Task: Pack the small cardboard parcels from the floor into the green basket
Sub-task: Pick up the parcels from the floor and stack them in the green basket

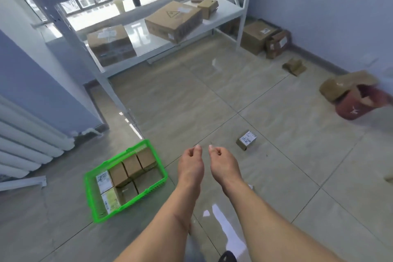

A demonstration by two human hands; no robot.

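Hovering above the floor, both hands hold nothing.
Left hand (190,162) and right hand (223,161) loosely curled; green basket (163,171) holds parcels (131,165).

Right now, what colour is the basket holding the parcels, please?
Bright green basket, clearest in the head view.

You stood over a tiled floor (276,176): on it sat the green basket (161,173), one labelled small parcel (246,140), a red box (354,108), and cartons (255,37) by the wall.
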